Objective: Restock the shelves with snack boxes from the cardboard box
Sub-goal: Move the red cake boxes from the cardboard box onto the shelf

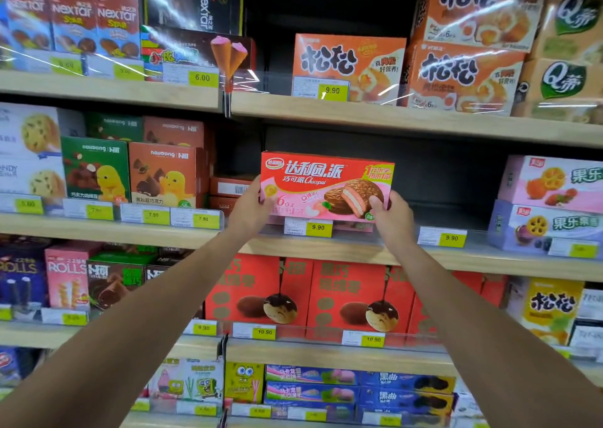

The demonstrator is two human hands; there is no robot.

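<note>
A red and pink chocolate-pie snack box (326, 184) stands upright at the front of the middle shelf (326, 248), just behind a yellow 9.90 price tag (318, 227). My left hand (249, 209) grips its lower left corner. My right hand (390, 220) grips its lower right corner, thumb on the front face. Another pink box edge shows under it. The cardboard box is out of view.
Dark open shelf space (450, 186) lies to the right of the box, up to pink and purple fruit-cake boxes (551, 202). Brown and green snack boxes (163, 173) stand left. Orange boxes (349, 65) fill the shelf above, red boxes (310, 294) the one below.
</note>
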